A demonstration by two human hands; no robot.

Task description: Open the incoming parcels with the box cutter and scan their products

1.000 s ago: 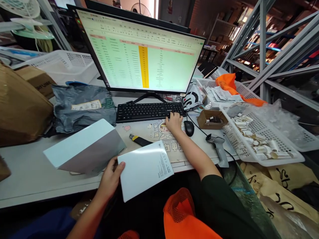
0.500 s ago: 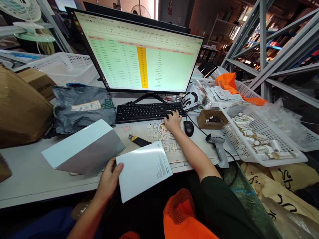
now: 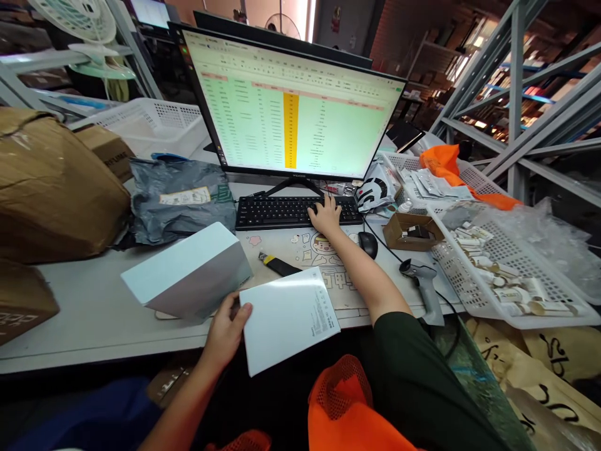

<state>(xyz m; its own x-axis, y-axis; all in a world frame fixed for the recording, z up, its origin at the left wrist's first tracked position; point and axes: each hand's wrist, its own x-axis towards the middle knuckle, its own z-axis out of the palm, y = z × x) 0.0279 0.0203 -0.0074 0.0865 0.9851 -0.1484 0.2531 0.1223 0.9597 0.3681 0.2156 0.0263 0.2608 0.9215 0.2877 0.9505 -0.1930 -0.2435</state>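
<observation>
My left hand (image 3: pixel 228 331) grips the left edge of a flat white box (image 3: pixel 286 319), thumb on top; small print shows near the box's right side. It is held at the desk's front edge. My right hand (image 3: pixel 325 216) rests on the black keyboard (image 3: pixel 275 212), fingers spread over the keys toward its right end. Beside my left hand a larger white box (image 3: pixel 188 272) stands on the desk. A black and yellow utility knife (image 3: pixel 279 264) lies between the boxes and the keyboard. The monitor (image 3: pixel 291 106) shows a spreadsheet with one orange column.
A black mouse (image 3: pixel 368 244), a grey barcode scanner (image 3: pixel 425 291) and a small open carton (image 3: pixel 410 232) sit to the right. Beyond them stands a white basket (image 3: pixel 451 275) of small tubes. Left are a grey plastic parcel (image 3: pixel 181 200) and a big brown carton (image 3: pixel 56 188).
The camera view has turned slightly left, so the scene sits farther right. My right hand has shifted a little left along the keyboard. My left hand still holds the flat white box.
</observation>
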